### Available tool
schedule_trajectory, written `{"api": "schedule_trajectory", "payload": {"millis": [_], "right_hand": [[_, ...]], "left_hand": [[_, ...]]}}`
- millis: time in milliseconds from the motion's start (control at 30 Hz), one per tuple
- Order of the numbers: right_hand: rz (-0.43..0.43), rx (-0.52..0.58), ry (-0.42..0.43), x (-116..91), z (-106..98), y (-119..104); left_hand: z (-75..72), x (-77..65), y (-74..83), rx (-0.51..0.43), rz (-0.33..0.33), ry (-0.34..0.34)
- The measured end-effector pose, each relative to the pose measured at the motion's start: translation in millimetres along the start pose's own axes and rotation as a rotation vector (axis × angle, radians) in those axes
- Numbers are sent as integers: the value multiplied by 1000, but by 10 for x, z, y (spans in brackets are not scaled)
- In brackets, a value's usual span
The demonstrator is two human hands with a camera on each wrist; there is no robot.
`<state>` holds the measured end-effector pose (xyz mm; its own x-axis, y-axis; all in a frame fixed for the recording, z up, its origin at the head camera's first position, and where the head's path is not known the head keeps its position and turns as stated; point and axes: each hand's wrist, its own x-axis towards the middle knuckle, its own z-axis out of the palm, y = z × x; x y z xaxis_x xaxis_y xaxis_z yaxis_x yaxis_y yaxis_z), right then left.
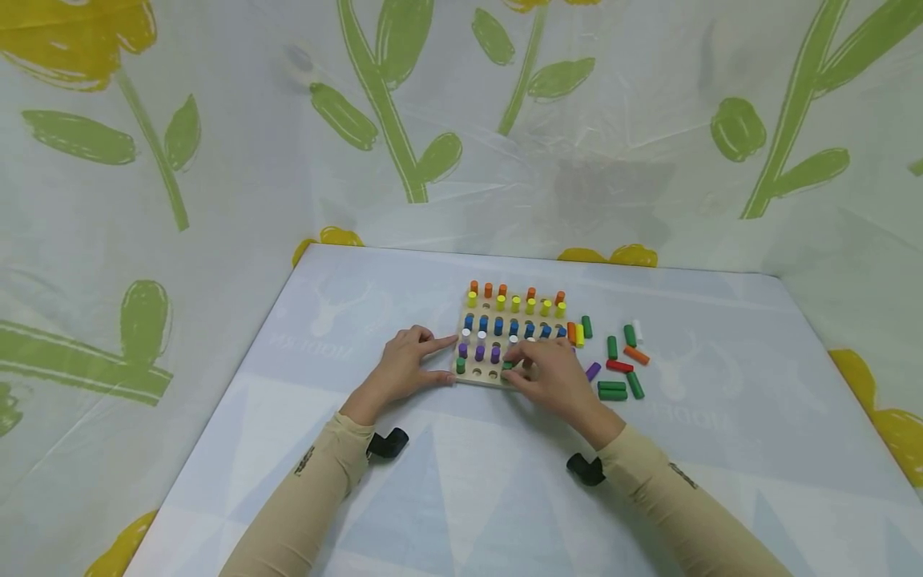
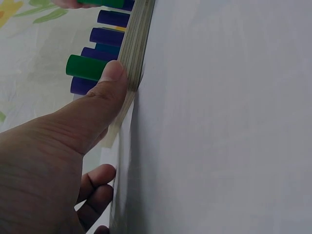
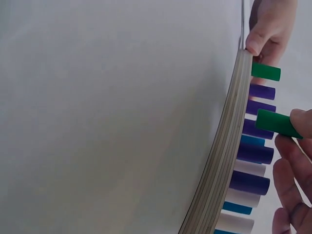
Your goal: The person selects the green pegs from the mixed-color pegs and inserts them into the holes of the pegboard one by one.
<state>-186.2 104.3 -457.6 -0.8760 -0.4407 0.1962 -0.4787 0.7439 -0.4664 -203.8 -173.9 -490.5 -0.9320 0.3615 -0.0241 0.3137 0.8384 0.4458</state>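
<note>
A wooden pegboard stands on the table, carrying rows of orange, yellow, blue, white and purple pegs. Between thumb and fingertips my right hand pinches a green peg, held over the board's near row. That row's left end has another green peg upright in it, with bare holes to its right. My left hand rests at the board's left near corner, index finger along the left side and thumb pressing the near edge, close by that green peg. The right hand covers the board's near right part in the head view.
Loose pegs lie right of the board: several green pegs, a red peg, an orange peg, a white peg and a purple peg. Behind the table hangs a flower-printed sheet.
</note>
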Motion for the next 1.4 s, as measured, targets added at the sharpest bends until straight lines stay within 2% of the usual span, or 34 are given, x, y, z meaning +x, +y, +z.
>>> {"api": "schedule_trajectory", "payload": {"millis": [167, 500, 733, 1067, 1400], "right_hand": [[-4, -14, -12, 32, 22, -39], [-4, 36, -12, 52, 52, -97], [-37, 21, 4, 71, 70, -130], [-23, -46, -17, 140, 149, -161], [-22, -31, -48, 185, 161, -208]], "left_hand": [[0, 1, -2, 0, -12, 1], [12, 4, -10, -1, 4, 8], [14, 10, -14, 1, -1, 5], [12, 15, -14, 1, -21, -3], [1, 14, -8, 5, -13, -3]]}}
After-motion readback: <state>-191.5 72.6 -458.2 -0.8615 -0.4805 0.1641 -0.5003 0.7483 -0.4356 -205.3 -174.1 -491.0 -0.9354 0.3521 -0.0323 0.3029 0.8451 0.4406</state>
